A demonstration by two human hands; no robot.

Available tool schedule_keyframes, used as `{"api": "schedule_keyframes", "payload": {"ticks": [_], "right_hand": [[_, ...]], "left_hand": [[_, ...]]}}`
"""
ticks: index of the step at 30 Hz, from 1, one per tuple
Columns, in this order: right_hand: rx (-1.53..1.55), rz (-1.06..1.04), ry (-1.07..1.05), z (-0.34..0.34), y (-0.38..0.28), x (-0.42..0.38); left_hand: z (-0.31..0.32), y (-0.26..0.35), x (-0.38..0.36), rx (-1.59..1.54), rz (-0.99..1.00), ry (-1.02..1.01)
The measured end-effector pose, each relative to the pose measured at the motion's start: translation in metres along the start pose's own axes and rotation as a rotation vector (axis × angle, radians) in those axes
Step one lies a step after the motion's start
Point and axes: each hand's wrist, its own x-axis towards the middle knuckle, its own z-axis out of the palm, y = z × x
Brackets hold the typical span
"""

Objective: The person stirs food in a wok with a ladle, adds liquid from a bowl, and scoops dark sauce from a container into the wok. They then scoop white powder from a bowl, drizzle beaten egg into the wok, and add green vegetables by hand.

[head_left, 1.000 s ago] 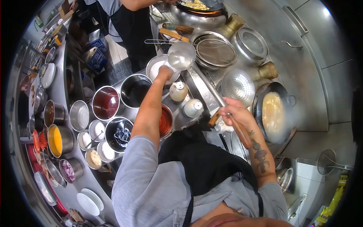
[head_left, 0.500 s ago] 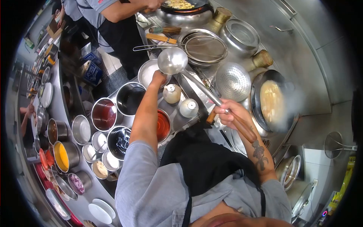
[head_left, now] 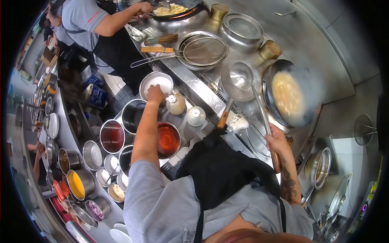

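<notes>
My left hand (head_left: 156, 94) reaches into a metal bowl (head_left: 142, 90) of white powder, its fingers bunched at the powder; whether they hold any is hidden. My right hand (head_left: 278, 140) grips the wooden handle of a long ladle (head_left: 240, 75). The ladle's bowl is over a perforated strainer (head_left: 234, 92), beside a steaming wok (head_left: 267, 95) of pale, soupy food (head_left: 287, 93). Close to my left hand are two squeeze bottles, one yellowish (head_left: 176, 105) and one white (head_left: 196, 117), and a pot of red-orange liquid (head_left: 168, 137).
A co-worker (head_left: 81, 20) stands at another wok (head_left: 184, 14) at the far left. Round mesh strainers (head_left: 204, 52) rest on a pot between the stoves. Pots of dark liquid (head_left: 133, 114), red sauce (head_left: 112, 136) and yellow liquid (head_left: 76, 182) fill the left side. A lidded pot (head_left: 242, 30) stands behind.
The ladle has swung right, from above the powder bowl to over the perforated strainer near the wok. My right hand has moved right and down. My left hand remains at the powder bowl.
</notes>
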Motion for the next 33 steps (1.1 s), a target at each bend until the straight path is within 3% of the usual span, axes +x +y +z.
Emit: {"api": "schedule_keyframes", "payload": {"ticks": [3, 4, 7, 10, 14, 17, 21, 26, 33], "right_hand": [[-0.666, -0.433, 0.32, -0.006, 0.039, 0.001], [-0.624, -0.235, 0.31, -0.004, 0.03, -0.008], [-0.716, -0.372, 0.432, -0.002, 0.033, -0.018], [-0.497, -0.32, 0.358, 0.0, 0.046, -0.019], [0.204, -0.071, 0.048, 0.019, 0.017, -0.013], [0.487, 0.065, -0.271, 0.033, -0.015, 0.003], [0.692, 0.184, -0.437, 0.067, -0.036, 0.028], [0.674, 0.221, -0.545, 0.096, -0.051, 0.051], [0.611, 0.24, -0.528, 0.1, -0.062, 0.057]], "left_hand": [[-0.008, 0.004, 0.0, 0.059, 0.013, -0.003], [-0.011, 0.005, -0.002, 0.082, 0.013, -0.002], [-0.013, 0.002, -0.002, 0.104, 0.009, -0.059], [-0.015, 0.002, -0.004, 0.106, -0.001, -0.07], [0.006, -0.014, 0.008, 0.106, 0.069, -0.03], [0.013, -0.017, 0.012, 0.112, 0.08, -0.017], [0.013, -0.017, 0.012, 0.113, 0.078, -0.019], [0.001, -0.007, 0.006, 0.114, 0.051, -0.038], [0.003, -0.005, 0.012, 0.095, 0.025, -0.074]]}}
